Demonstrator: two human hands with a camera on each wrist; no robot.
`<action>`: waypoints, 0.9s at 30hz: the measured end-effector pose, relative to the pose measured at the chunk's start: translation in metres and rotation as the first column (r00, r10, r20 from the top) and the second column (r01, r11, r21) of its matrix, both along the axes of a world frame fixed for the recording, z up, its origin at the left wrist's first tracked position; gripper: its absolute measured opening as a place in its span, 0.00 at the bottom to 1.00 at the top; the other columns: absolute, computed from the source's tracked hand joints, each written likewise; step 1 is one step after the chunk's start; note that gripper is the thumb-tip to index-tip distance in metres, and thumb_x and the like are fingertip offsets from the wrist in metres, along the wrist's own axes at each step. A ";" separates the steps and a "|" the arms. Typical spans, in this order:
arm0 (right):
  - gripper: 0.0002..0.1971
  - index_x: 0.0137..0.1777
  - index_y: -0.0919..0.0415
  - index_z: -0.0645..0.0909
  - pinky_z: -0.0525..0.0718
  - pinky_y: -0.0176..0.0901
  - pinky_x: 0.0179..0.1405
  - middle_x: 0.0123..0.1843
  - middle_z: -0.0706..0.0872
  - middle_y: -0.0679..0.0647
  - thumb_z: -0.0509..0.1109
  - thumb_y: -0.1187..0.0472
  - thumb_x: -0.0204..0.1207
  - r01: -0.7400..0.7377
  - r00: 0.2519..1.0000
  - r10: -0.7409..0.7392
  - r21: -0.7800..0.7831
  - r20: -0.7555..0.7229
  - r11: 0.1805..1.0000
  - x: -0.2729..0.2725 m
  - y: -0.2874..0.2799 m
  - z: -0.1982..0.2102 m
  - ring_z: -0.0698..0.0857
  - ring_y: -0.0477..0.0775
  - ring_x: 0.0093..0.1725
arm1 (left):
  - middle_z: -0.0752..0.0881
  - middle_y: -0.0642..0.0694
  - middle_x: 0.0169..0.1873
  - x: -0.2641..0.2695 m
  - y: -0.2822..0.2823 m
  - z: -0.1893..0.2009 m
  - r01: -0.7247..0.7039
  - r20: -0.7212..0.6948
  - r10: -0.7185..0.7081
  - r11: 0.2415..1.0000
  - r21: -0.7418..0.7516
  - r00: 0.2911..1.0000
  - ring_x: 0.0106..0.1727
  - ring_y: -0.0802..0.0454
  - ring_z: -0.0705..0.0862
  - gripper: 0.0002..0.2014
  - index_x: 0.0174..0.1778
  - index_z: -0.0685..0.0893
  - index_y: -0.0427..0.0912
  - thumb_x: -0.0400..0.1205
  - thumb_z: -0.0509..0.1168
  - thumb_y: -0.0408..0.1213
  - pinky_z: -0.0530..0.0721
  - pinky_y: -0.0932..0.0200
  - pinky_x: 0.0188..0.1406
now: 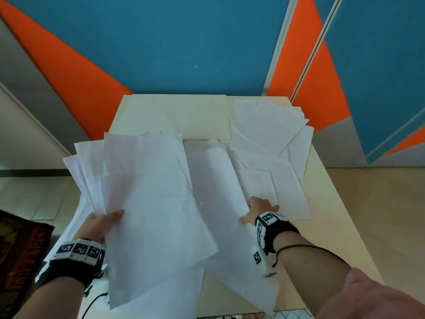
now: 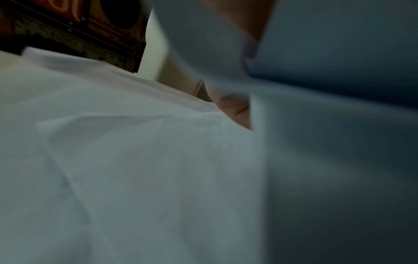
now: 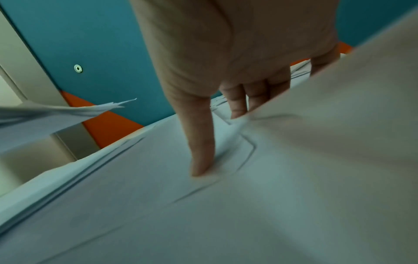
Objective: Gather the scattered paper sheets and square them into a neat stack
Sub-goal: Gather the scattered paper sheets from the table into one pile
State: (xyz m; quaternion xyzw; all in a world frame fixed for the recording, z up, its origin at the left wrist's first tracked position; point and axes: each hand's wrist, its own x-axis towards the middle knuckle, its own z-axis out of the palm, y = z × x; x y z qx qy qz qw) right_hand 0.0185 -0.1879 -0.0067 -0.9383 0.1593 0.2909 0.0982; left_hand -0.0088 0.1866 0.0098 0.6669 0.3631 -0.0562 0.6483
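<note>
My left hand grips a fanned bundle of white sheets lifted over the table's left side, thumb on top. In the left wrist view the paper fills the frame and only a bit of finger shows. My right hand lies on the loose sheets in the middle of the table. Its thumb presses flat on them and its straight fingers reach under the edge of a raised sheet. More scattered sheets lie overlapping at the far right corner.
The small beige table has a cream folder or board lying at its far edge. A dark red patterned object stands to the left of my left arm. Blue and orange wall panels rise behind the table.
</note>
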 end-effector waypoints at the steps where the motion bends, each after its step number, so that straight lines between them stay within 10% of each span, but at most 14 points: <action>1: 0.23 0.57 0.58 0.78 0.67 0.55 0.65 0.55 0.84 0.55 0.76 0.51 0.63 0.022 1.000 -0.022 0.036 -0.010 0.999 0.002 -0.002 0.000 0.80 0.60 0.64 | 0.84 0.41 0.33 -0.002 0.004 0.000 -0.009 0.006 0.009 1.000 -0.004 1.000 0.32 0.43 0.82 0.13 0.57 0.78 0.34 0.77 0.67 0.28 0.83 0.60 0.17; 8: 0.19 0.65 0.69 0.77 0.81 0.47 0.58 0.64 0.84 0.65 0.67 0.67 0.75 0.239 0.968 -0.247 0.152 0.036 0.959 -0.002 -0.044 0.005 0.83 0.65 0.62 | 0.86 0.50 0.15 -0.012 0.019 -0.007 -0.047 -0.021 0.047 0.999 0.006 0.999 0.23 0.44 0.86 0.10 0.52 0.79 0.33 0.76 0.69 0.28 0.84 0.55 0.23; 16: 0.28 0.67 0.69 0.77 0.79 0.45 0.62 0.67 0.83 0.62 0.75 0.55 0.71 0.368 0.919 -0.394 0.369 -0.005 0.853 0.006 -0.072 0.010 0.83 0.62 0.64 | 0.86 0.38 0.35 -0.007 0.000 -0.011 0.021 -0.012 -0.022 0.999 -0.039 1.000 0.37 0.41 0.83 0.15 0.58 0.80 0.29 0.75 0.68 0.26 0.84 0.51 0.41; 21: 0.19 0.64 0.71 0.80 0.77 0.41 0.56 0.64 0.84 0.65 0.72 0.67 0.72 0.277 0.919 -0.369 0.443 0.136 0.853 0.004 -0.073 0.015 0.83 0.62 0.61 | 0.87 0.32 0.41 -0.001 -0.012 -0.012 0.030 -0.019 -0.030 0.999 -0.020 0.999 0.45 0.36 0.83 0.15 0.56 0.81 0.27 0.74 0.69 0.26 0.82 0.40 0.54; 27: 0.20 0.65 0.69 0.78 0.80 0.53 0.58 0.59 0.85 0.60 0.67 0.78 0.73 0.258 0.771 -0.601 0.761 0.209 0.596 0.007 -0.117 0.067 0.84 0.59 0.49 | 0.86 0.31 0.41 -0.003 -0.017 -0.016 0.031 -0.030 -0.031 0.999 -0.027 0.999 0.45 0.33 0.85 0.19 0.55 0.81 0.24 0.70 0.74 0.29 0.81 0.34 0.58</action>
